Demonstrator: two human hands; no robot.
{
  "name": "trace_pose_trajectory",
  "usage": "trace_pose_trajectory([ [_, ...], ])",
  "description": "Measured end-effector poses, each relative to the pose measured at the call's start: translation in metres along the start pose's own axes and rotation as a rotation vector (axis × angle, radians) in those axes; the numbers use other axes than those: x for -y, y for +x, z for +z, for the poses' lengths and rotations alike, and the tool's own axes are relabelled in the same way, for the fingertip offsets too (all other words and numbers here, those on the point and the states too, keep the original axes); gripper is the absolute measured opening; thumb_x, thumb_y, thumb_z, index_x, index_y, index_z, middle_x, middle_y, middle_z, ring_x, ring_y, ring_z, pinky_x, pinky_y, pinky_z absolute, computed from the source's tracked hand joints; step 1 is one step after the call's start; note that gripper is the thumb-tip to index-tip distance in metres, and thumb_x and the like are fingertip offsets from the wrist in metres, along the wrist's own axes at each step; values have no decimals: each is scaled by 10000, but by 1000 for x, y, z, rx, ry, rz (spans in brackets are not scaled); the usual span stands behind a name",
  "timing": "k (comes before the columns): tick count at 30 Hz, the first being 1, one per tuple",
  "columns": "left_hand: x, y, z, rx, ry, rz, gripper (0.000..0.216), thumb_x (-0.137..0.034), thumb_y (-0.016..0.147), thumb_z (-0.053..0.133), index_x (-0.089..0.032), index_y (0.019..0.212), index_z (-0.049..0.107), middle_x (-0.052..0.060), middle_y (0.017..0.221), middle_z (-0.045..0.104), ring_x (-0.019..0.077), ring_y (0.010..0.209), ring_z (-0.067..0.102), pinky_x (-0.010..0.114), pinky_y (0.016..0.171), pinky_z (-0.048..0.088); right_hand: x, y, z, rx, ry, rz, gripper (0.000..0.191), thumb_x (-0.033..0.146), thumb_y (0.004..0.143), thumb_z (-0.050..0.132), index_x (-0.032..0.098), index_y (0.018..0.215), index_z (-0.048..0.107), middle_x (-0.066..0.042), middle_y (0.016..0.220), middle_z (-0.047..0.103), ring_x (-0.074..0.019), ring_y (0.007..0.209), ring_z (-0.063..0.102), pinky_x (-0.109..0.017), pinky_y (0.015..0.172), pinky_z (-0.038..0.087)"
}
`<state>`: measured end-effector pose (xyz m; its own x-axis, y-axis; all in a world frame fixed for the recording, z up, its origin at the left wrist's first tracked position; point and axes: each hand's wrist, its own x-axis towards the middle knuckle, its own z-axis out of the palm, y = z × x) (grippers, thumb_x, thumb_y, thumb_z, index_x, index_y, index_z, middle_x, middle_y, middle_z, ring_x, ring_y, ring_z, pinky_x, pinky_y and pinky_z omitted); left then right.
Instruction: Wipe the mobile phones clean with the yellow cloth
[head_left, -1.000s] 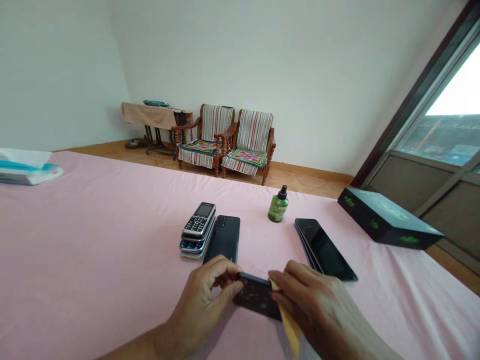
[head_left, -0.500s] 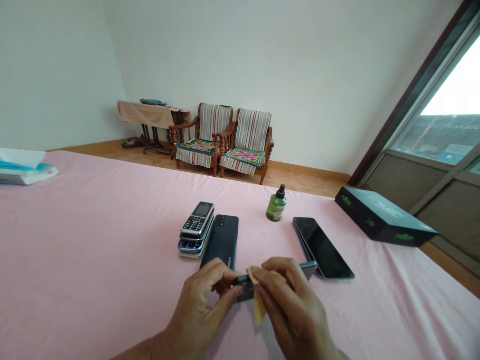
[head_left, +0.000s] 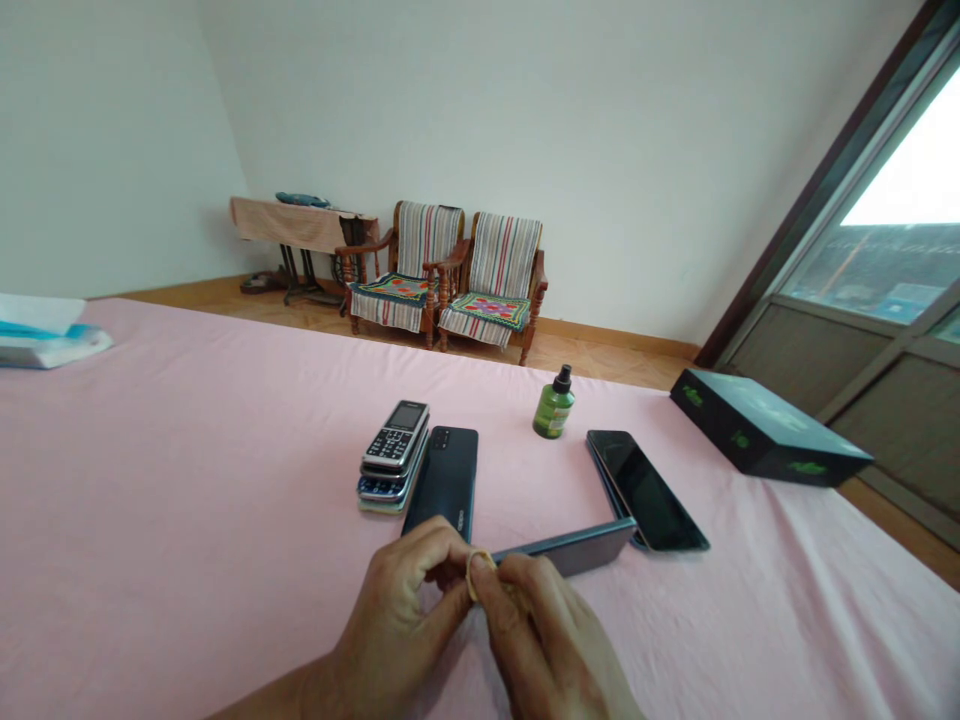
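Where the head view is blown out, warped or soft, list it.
Head view: window blown out white; wide lens leans its frame; left hand and right hand, pinching the phone and yellow cloth, look slightly soft.

A slim dark-grey smartphone [head_left: 574, 549] is seen nearly edge-on, so that only its long side and a narrow strip of its back show. It is held low over the pink counter [head_left: 187, 480] and runs crosswise, with its left end hidden in the grip of the left hand [head_left: 401, 610] and its right end free, close to the phones lying on the right. A small yellow cloth [head_left: 474, 572] is pinched against that left end by the right hand [head_left: 551, 635], with only a crumpled bit showing between the fingertips.
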<state>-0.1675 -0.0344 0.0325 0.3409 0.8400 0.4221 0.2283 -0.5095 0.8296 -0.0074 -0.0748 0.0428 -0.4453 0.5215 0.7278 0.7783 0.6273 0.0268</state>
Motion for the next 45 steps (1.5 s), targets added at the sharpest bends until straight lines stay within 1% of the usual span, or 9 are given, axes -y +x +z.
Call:
trace_pose_trajectory([
  [7, -1, 1, -3, -16, 101, 14, 136, -183, 835, 602, -165, 702, 623, -6, 639, 548, 139, 572, 553, 213, 532, 427, -27, -18, 1, -3, -25, 103, 291, 101, 960, 375, 26, 1131, 598, -112, 762, 618, -193, 690, 610, -284, 578, 561],
  [14, 0, 2, -4, -24, 134, 11, 149, -170, 844, 570, -170, 699, 604, -1, 646, 567, 145, 583, 579, 220, 543, 453, -60, -16, -18, 45, -194, 342, 275, 194, 946, 392, 135, 841, 640, -61, 711, 524, -184, 607, 554, -319, 542, 485],
  [18, 4, 1, -4, -29, 158, 39, 119, -171, 855, 570, -175, 746, 617, -10, 656, 559, 139, 587, 575, 220, 549, 453, -69, -16, -24, 69, -275, 393, 299, 226, 946, 382, 164, 781, 624, -51, 703, 516, -176, 586, 552, -298, 511, 448],
  [25, 12, 2, -6, -50, 231, 80, 110, -133, 846, 605, -207, 914, 650, -16, 735, 608, 144, 649, 599, 230, 608, 466, -63, -13, -14, 97, -137, 317, 283, 189, 967, 358, 135, 907, 629, -68, 761, 537, -182, 642, 567, -306, 576, 516],
  [30, 6, 0, -3, -10, 169, 64, 40, -165, 858, 606, -194, 852, 633, -15, 724, 612, 148, 657, 608, 227, 613, 472, -36, -8, -1, 83, 87, 167, 294, 128, 980, 344, 78, 1129, 593, -88, 794, 583, -178, 695, 597, -280, 612, 557],
  [35, 1, -4, -2, 22, 157, 127, 61, -187, 903, 558, -195, 859, 600, -2, 764, 619, 153, 699, 613, 235, 655, 482, -14, -4, -2, 52, 194, 16, 306, 118, 977, 346, 50, 1165, 578, -87, 774, 615, -170, 671, 604, -256, 570, 556],
  [38, 2, -3, -6, 24, 211, 189, 74, -145, 888, 556, -203, 898, 601, -5, 775, 620, 154, 709, 616, 233, 659, 479, -20, -6, -6, 23, 167, 105, 260, 76, 931, 393, 66, 1047, 627, -74, 718, 583, -175, 645, 589, -272, 557, 547],
  [42, 3, 2, -10, 20, 244, 131, 88, -127, 877, 549, -200, 872, 598, -7, 761, 619, 154, 692, 623, 230, 638, 482, -39, -12, -10, -29, 23, 296, 202, 87, 889, 450, 93, 921, 649, -66, 699, 537, -182, 597, 556, -315, 528, 521],
  [45, 6, 4, -10, 8, 254, 110, 93, -124, 877, 552, -202, 864, 601, -10, 759, 620, 154, 692, 625, 234, 642, 485, -46, -15, -9, -30, -28, 297, 206, 85, 894, 443, 93, 922, 647, -69, 702, 532, -192, 621, 559, -330, 554, 526],
])
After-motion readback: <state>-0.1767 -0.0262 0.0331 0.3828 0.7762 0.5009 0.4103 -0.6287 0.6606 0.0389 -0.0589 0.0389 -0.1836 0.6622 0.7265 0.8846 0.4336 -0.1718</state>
